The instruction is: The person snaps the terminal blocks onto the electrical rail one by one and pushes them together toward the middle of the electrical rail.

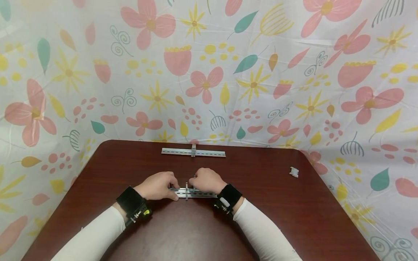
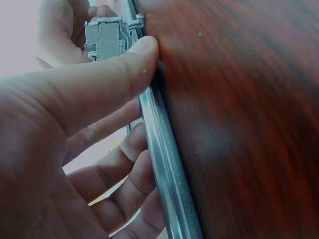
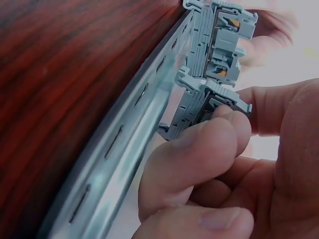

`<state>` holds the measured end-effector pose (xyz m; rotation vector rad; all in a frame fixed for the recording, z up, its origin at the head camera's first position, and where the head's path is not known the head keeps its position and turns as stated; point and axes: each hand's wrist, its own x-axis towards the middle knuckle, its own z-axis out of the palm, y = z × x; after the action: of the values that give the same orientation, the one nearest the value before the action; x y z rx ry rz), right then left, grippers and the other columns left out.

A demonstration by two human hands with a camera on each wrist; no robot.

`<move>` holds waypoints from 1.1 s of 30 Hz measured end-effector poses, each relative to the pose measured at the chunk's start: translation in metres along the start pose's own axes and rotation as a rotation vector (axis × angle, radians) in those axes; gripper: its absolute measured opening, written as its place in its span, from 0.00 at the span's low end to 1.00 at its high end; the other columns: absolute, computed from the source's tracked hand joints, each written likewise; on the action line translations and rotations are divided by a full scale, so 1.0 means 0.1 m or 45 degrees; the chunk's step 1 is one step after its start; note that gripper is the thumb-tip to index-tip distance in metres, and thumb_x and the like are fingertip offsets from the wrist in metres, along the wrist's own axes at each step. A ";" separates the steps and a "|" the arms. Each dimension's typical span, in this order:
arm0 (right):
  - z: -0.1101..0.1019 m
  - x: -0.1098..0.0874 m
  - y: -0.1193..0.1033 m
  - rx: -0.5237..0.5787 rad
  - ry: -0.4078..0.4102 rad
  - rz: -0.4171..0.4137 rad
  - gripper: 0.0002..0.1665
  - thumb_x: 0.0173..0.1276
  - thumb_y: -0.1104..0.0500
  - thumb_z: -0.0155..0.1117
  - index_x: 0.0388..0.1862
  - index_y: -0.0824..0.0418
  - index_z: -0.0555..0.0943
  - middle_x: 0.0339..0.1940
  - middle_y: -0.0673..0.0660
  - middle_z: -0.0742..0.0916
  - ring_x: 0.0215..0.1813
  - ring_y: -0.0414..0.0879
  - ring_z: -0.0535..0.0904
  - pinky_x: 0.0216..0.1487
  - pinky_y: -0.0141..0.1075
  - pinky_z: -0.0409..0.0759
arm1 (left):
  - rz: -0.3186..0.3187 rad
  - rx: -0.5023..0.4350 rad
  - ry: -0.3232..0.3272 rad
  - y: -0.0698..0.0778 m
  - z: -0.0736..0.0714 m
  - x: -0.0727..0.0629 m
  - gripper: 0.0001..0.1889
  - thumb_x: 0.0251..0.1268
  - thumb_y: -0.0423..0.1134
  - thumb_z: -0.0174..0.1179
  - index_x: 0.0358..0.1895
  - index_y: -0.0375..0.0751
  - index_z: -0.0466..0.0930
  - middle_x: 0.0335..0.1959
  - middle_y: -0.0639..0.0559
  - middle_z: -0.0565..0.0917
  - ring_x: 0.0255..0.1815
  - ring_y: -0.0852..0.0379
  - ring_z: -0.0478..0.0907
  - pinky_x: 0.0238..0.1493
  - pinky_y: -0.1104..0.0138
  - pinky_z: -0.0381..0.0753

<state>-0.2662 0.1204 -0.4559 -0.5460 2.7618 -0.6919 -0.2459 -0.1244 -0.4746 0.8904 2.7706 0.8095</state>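
A slotted metal DIN rail (image 1: 199,195) lies in front of the person, near the middle of the table. My left hand (image 1: 158,186) grips its left part, thumb along the near edge and fingers behind, as the left wrist view shows. A grey terminal block (image 3: 224,45) stands upright across the rail, just right of the left thumb. Between the fingers of my right hand (image 1: 209,181) is a second grey terminal block (image 3: 187,102), pinched and tilted, its foot close at the rail and its top beside the standing block. The fingers hide part of it.
Farther back on the dark red wooden table (image 1: 261,210) lies another DIN rail (image 1: 212,153) with terminal blocks (image 1: 193,150) at its middle. A small pale grey piece (image 1: 294,172) rests at the right. A flower-printed curtain (image 1: 205,119) hangs behind the table.
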 end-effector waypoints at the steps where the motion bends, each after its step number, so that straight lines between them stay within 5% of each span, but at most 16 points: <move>1: 0.00 0.00 0.00 -0.003 0.001 0.004 0.33 0.77 0.52 0.63 0.09 0.47 0.66 0.10 0.42 0.63 0.14 0.40 0.59 0.22 0.35 0.58 | -0.001 -0.001 0.000 0.00 0.00 0.00 0.14 0.57 0.47 0.88 0.42 0.51 0.95 0.39 0.61 0.84 0.38 0.63 0.79 0.41 0.64 0.82; 17: 0.04 -0.09 -0.10 -0.062 -0.007 0.046 0.35 0.80 0.48 0.66 0.10 0.47 0.68 0.11 0.42 0.63 0.15 0.41 0.60 0.21 0.36 0.59 | 0.010 -0.013 -0.010 0.00 -0.03 0.00 0.13 0.57 0.46 0.87 0.42 0.51 0.95 0.40 0.61 0.84 0.37 0.64 0.80 0.41 0.64 0.82; 33: 0.07 -0.17 -0.19 -0.136 -0.056 0.045 0.30 0.80 0.50 0.63 0.13 0.52 0.82 0.12 0.48 0.78 0.17 0.45 0.71 0.20 0.37 0.65 | -0.004 -0.020 -0.015 0.00 -0.03 -0.01 0.13 0.57 0.47 0.87 0.42 0.51 0.95 0.39 0.61 0.84 0.37 0.64 0.80 0.41 0.64 0.82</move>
<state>-0.2432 0.1088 -0.4503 -0.5260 2.7720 -0.5205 -0.2461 -0.1264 -0.4724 0.8844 2.7511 0.8218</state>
